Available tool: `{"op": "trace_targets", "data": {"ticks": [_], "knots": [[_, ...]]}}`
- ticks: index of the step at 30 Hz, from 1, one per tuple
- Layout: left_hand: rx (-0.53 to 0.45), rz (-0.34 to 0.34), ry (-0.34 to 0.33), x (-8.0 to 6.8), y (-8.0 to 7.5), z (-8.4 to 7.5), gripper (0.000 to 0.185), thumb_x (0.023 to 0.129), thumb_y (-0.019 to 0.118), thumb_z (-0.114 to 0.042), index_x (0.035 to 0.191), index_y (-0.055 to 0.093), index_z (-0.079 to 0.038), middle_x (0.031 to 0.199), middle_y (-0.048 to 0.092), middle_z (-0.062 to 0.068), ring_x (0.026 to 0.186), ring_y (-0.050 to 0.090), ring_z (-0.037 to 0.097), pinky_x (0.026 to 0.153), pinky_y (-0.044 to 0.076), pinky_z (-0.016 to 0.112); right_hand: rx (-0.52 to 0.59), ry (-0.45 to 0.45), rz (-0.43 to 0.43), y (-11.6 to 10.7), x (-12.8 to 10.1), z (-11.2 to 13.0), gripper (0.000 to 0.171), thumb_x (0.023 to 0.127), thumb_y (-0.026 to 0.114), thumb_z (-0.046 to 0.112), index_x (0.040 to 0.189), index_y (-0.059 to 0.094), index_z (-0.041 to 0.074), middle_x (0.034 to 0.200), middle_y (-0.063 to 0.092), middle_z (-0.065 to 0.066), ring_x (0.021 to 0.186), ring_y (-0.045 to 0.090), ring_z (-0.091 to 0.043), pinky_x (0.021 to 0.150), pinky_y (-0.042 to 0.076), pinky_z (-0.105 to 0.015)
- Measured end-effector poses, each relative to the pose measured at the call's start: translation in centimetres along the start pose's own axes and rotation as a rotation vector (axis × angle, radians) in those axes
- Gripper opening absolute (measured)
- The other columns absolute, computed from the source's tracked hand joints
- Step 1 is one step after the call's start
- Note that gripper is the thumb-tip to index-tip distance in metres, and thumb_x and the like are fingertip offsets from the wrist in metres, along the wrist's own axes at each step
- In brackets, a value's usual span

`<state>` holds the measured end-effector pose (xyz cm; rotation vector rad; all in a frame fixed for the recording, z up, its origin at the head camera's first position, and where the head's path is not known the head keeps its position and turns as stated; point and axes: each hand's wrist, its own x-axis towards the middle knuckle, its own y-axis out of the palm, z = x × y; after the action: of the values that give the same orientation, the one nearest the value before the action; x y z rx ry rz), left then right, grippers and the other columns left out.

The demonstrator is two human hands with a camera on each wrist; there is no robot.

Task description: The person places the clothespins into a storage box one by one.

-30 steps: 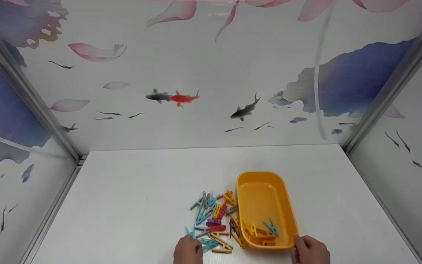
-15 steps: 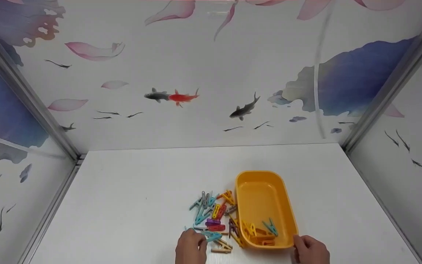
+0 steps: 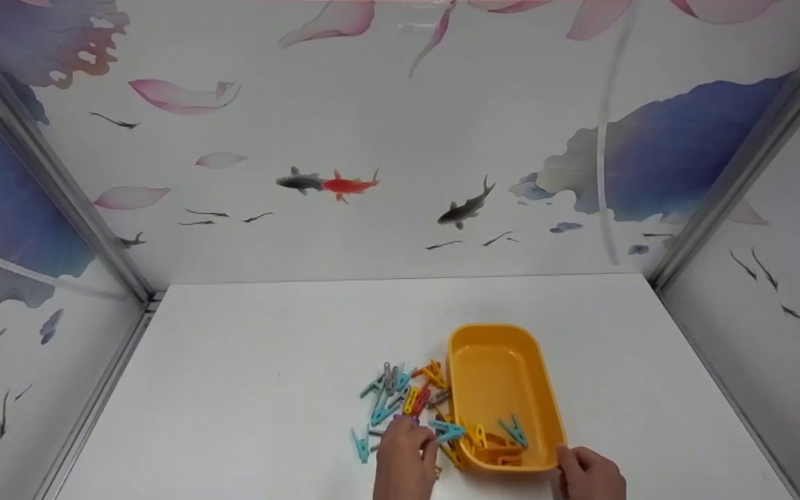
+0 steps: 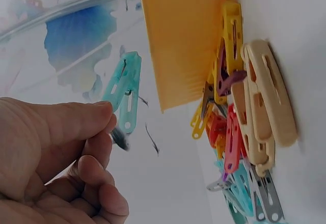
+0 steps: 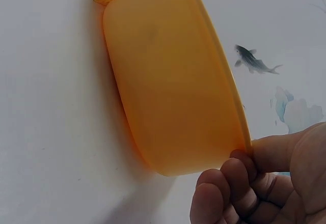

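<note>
My left hand [image 3: 405,464] pinches a teal clothespin [image 3: 447,430] just left of the yellow tub's rim; in the left wrist view the teal clothespin [image 4: 124,91] juts from my fingertips [image 4: 104,113] beside the yellow tub [image 4: 181,35]. A heap of coloured clothespins [image 3: 400,399] lies on the white table left of the yellow tub [image 3: 496,347]; several pins [image 3: 497,441] lie inside its near end. My right hand [image 3: 584,472] holds the tub's near right corner, and the right wrist view shows its thumb on the tub's rim [image 5: 239,132] with fingers [image 5: 224,193] curled under the wall.
The white table [image 3: 247,389] sits inside a booth with fish-and-petal printed walls [image 3: 372,139] and metal corner posts [image 3: 60,187]. A lone teal clothespin [image 3: 360,446] lies at the pile's near left.
My left hand picked a teal clothespin from the pile's near edge and moved right toward the tub's rim. The right hand stayed on the tub's corner.
</note>
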<state>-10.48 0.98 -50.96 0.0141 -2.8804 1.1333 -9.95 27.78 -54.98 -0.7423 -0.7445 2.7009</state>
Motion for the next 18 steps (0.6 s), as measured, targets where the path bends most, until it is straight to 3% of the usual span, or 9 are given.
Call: {"op": "trace_targets", "data": {"ticks": [5,9,14,18], "knots": [[-0.052,0.085,0.033,0.3,1.2,-0.9,0.009,0.085,0.072,-0.008,0.077,0.072,-0.012,0.072,0.043,-0.009,0.069,0.04,0.005,0.064,0.037,0.026,-0.008,0.0,0.002,0.0,0.0,0.0,0.036,0.097,0.053,0.031,0.075,0.064,0.004,0.057,0.054,-0.001,0.053,0.049,-0.018,0.053,0.04,-0.029],[-0.067,0.108,0.072,0.4,2.2,-1.2,0.008,0.085,0.072,-0.009,0.077,0.072,-0.01,0.072,0.043,-0.01,0.068,0.04,0.005,0.063,0.037,0.026,-0.021,-0.004,0.022,0.0,0.0,-0.2,0.038,0.097,0.053,0.034,0.076,0.064,0.004,0.058,0.054,-0.001,0.054,0.049,-0.018,0.055,0.039,-0.03],[-0.043,0.092,0.149,0.5,3.4,-1.4,0.01,0.085,0.072,-0.011,0.076,0.072,-0.011,0.071,0.042,-0.011,0.067,0.039,0.004,0.061,0.035,0.025,-0.009,-0.016,0.024,-0.1,0.1,-0.4,0.039,0.097,0.053,0.036,0.076,0.064,0.004,0.058,0.054,-0.001,0.054,0.049,-0.018,0.054,0.039,-0.03],[-0.03,-0.004,0.265,0.5,4.2,-1.5,0.01,0.083,0.072,-0.009,0.074,0.073,-0.011,0.069,0.043,-0.01,0.065,0.04,0.004,0.06,0.036,0.022,0.012,-0.043,-0.001,-0.1,0.1,-0.4,0.038,0.096,0.054,0.033,0.074,0.063,0.004,0.055,0.054,-0.001,0.051,0.049,-0.017,0.053,0.039,-0.03]]}}
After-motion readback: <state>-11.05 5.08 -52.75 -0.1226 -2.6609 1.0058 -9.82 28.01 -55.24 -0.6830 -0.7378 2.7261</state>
